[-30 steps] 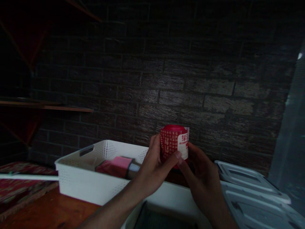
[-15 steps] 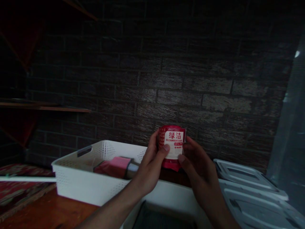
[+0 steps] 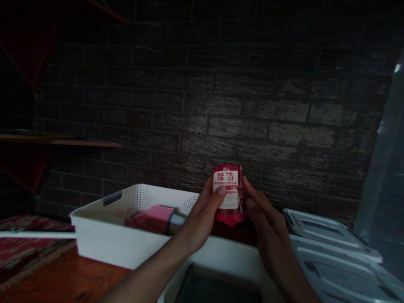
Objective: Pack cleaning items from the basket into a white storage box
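A red roll of trash bags [image 3: 230, 200] with a white printed label is held up in front of the wall, a little above the baskets. My left hand [image 3: 203, 206] is closed round its left side, the thumb lying across the label. At the roll's right edge, my right hand [image 3: 263, 210] pinches with bent fingers and thumb; some of those fingers are hidden behind it. The label faces me, and a crumpled red end hangs at the bottom of the roll.
A white perforated basket [image 3: 107, 244] at left holds a pink and dark red item [image 3: 154, 219]. Another white bin [image 3: 233, 252] with dark contents sits below my hands. Grey-lidded boxes [image 3: 341, 269] stand at right. A dark brick wall [image 3: 221, 105] rises behind; wooden shelves [image 3: 63, 142] jut out at left.
The roll has been turned in my hands, so its label has shifted left and patterned wrapper shows at its right edge. My right thumb has come off the label to the roll's side.
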Motion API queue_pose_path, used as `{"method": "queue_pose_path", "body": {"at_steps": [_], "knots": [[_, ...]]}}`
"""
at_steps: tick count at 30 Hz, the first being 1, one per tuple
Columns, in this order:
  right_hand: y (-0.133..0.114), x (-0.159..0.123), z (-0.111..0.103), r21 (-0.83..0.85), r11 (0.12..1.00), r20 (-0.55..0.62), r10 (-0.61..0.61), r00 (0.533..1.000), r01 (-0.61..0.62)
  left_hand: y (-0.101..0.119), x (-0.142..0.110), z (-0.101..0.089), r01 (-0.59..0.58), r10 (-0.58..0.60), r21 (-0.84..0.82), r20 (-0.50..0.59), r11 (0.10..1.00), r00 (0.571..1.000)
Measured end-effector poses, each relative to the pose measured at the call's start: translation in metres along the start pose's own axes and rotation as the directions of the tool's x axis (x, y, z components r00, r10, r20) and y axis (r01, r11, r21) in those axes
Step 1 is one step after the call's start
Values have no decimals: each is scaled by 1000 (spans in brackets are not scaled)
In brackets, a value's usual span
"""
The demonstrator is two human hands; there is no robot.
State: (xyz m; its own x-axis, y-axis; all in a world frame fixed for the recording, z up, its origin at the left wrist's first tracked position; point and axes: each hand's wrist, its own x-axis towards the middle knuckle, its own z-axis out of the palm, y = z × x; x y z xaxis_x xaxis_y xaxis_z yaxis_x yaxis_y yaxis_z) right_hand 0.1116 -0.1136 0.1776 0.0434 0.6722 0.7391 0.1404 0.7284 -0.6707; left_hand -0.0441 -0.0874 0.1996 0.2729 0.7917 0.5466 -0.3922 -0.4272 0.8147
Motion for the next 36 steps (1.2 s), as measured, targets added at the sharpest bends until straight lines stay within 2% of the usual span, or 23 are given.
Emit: {"method": "queue_pose_path", "body": {"at_steps": [9, 12, 16, 19, 23, 26, 29, 36], "knots": [[2, -2, 9, 77, 996, -4, -35, 999, 35, -5, 1, -5, -11, 11, -5, -12, 1000, 1000], [2, -3, 8, -87, 989, -16, -123, 992, 121, -2, -1, -4, -31, 30, -16, -7, 999, 1000], [-1, -5, 5, -313, 929, 50, -194, 980, 199, 2, -2, -4, -51, 50, 20, 30, 999, 998], [-4, -7, 3, -390, 890, 79, -223, 972, 236, -2, 0, -5, -67, 65, 35, 47, 997, 997], [-3, -9, 5, -413, 861, 105, -278, 955, 296, -10, 3, -6, -111, 112, 53, -15, 992, 994], [2, -10, 7, -325, 906, 79, -261, 962, 272, -12, 1, -5, -123, 125, 79, -22, 989, 992], [3, -10, 8, -138, 977, 54, -156, 986, 162, -10, -1, -3, -176, 178, 136, -1, 975, 984], [-8, -6, 3, 104, 994, 179, 8, 984, -27, -7, -1, -6, -275, 250, 231, 130, 933, 959]]}}
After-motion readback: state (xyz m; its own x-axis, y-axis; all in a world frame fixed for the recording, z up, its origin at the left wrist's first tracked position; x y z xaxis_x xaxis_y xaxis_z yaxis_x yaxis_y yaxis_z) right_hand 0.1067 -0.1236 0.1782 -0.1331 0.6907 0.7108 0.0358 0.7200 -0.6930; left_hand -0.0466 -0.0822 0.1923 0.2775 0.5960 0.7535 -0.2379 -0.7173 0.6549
